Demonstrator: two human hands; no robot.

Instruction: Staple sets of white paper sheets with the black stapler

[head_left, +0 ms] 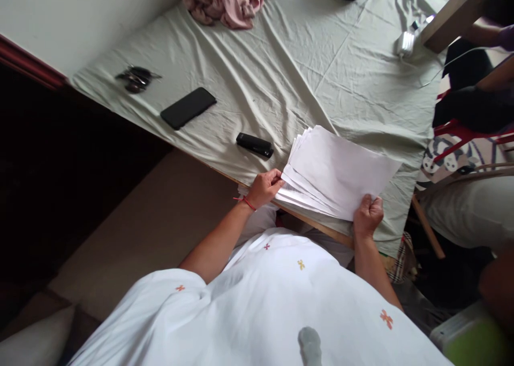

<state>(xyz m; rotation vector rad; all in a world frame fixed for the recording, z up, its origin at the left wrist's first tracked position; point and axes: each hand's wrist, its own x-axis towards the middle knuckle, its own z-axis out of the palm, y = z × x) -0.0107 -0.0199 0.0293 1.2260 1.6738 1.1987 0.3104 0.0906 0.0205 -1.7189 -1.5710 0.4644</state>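
Observation:
A fanned stack of white paper sheets (337, 168) lies at the near edge of the cloth-covered table, its upper sheets offset from the lower ones. At the stack's left corner, my left hand (265, 187), with a red string at the wrist, pinches the paper edge between thumb and fingers. My right hand (368, 216) grips the near right corner, thumb on top and the other fingers out of sight beneath. Just beyond my left hand a black stapler (255, 145) rests on the cloth, apart from the paper.
A black phone (188, 108) and a bunch of keys (137, 79) lie to the left on the green tablecloth (305, 61). Pink cloth (225, 5) is heaped at the back. A white charger (405, 44) sits near a wooden post (455, 15). Another person's arm (496, 77) shows at right.

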